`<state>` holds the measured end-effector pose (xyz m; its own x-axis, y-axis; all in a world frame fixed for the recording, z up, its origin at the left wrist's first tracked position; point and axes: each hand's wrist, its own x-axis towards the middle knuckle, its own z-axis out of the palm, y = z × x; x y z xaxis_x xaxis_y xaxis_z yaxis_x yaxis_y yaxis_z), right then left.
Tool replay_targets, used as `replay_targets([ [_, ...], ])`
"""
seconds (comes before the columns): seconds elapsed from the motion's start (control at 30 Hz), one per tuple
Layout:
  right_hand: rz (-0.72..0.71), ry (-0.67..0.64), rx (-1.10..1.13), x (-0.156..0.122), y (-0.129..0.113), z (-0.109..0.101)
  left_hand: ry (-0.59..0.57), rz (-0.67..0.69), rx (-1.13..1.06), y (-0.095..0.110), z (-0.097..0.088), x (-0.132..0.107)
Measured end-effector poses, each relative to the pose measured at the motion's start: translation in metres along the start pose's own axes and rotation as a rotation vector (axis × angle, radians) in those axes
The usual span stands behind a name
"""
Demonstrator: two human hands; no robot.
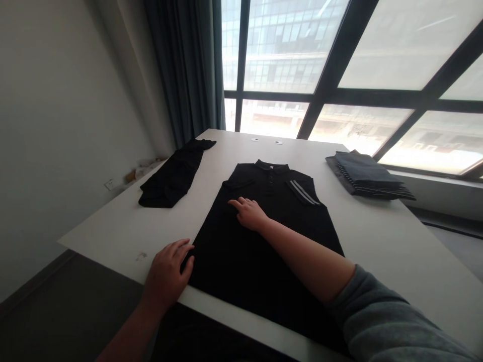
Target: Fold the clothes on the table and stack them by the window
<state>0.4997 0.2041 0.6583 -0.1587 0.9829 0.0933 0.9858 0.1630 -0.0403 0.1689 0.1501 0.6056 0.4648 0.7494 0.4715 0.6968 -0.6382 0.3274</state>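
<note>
A black polo shirt (264, 241) lies flat on the white table (396, 236), collar toward the window, both sleeves folded inward; white stripes show on the right sleeve. My left hand (168, 271) rests at the shirt's lower left corner near the table's front edge, fingers slightly spread and touching the fabric edge. My right hand (249, 212) lies flat on the shirt's left chest area, fingers stretched out and pointing left. Neither hand holds anything.
A crumpled black garment (173, 176) lies at the table's left edge. A folded stack of dark clothes (366, 176) sits at the far right. Two small white discs (278, 143) lie near the far edge. Large windows and a dark curtain stand beyond the table.
</note>
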Motion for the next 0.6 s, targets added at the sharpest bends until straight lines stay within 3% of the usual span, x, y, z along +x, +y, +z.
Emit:
replay_targets([
  [0.27,-0.019,0.166,0.101,-0.0028,0.0049,0.0061,0.025,-0.014,-0.025,0.0023,0.0021,-0.0007],
  [0.6,0.015,0.158,0.112,-0.0025,0.0073,0.0077,0.042,-0.014,-0.055,0.0033,0.0018,-0.0013],
])
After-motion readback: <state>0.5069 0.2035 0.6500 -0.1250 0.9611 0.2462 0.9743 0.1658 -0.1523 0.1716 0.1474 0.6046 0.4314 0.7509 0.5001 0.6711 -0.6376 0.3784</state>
